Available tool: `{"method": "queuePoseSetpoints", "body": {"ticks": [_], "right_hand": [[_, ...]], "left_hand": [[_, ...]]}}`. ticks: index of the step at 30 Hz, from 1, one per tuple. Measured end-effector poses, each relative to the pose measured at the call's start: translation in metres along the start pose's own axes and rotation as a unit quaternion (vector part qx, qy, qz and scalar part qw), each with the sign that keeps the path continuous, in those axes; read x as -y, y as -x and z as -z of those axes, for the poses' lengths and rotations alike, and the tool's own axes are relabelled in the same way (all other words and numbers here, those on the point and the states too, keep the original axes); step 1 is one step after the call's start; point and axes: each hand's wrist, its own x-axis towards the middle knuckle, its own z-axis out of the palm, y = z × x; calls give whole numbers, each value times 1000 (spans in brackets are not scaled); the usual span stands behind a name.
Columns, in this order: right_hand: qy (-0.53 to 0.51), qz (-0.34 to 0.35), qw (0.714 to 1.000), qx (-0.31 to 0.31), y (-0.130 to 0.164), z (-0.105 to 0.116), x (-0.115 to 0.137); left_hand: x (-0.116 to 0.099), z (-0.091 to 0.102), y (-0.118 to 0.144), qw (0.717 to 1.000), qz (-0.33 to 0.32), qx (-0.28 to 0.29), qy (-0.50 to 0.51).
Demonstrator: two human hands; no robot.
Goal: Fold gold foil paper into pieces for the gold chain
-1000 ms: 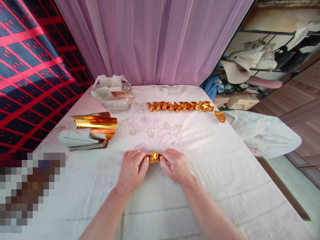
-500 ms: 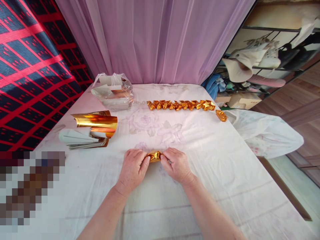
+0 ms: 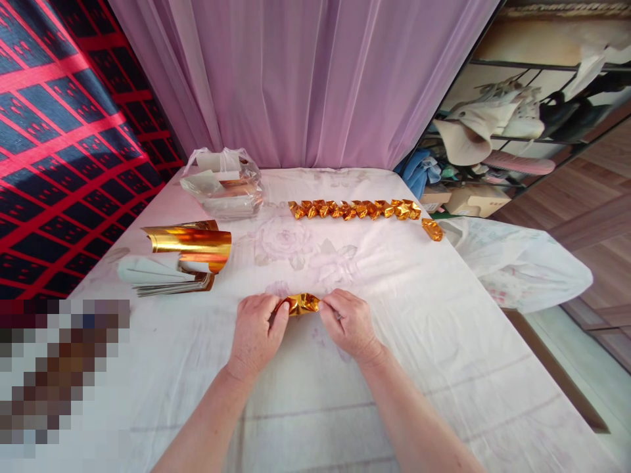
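A person sat at a table (image 3: 444,368) covered in a pale floral cloth, both hands low over its near middle. The left hand (image 3: 254,332) and right hand (image 3: 348,322) each pinched one end of a small piece of gold foil (image 3: 302,303), fingers closed narrowly on it, holding it just above the cloth.

The foil looked very light, thin and crinkly; it seemed to hold a crease and would likely tear or crush if pulled hard. Its twisted ends seemed the natural places to grip.

Farther back lay a row of folded gold pieces (image 3: 355,209), one stray piece (image 3: 432,229) near the right edge. To the left sat a curled stack of gold sheets (image 3: 190,244) and a clear plastic bag (image 3: 224,184). No brand, label or readable writing showed anywhere.
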Motion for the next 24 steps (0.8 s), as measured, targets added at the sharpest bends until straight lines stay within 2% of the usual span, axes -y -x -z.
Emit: {"method": "queuePoseSetpoints", "body": {"ticks": [4, 9, 15, 24], "right_hand": [[26, -4, 1000, -16, 0, 0, -3], [72, -31, 996, -45, 1, 0, -9], [98, -67, 993, -5, 3, -2, -12], [84, -107, 991, -16, 4, -4, -13]], "left_hand": [[0, 0, 1, 1000, 4, -6, 21], [3, -1, 1, 997, 41, -32, 56], [9, -7, 2, 996, 45, -48, 55], [9, -5, 1, 993, 75, -56, 77]]}}
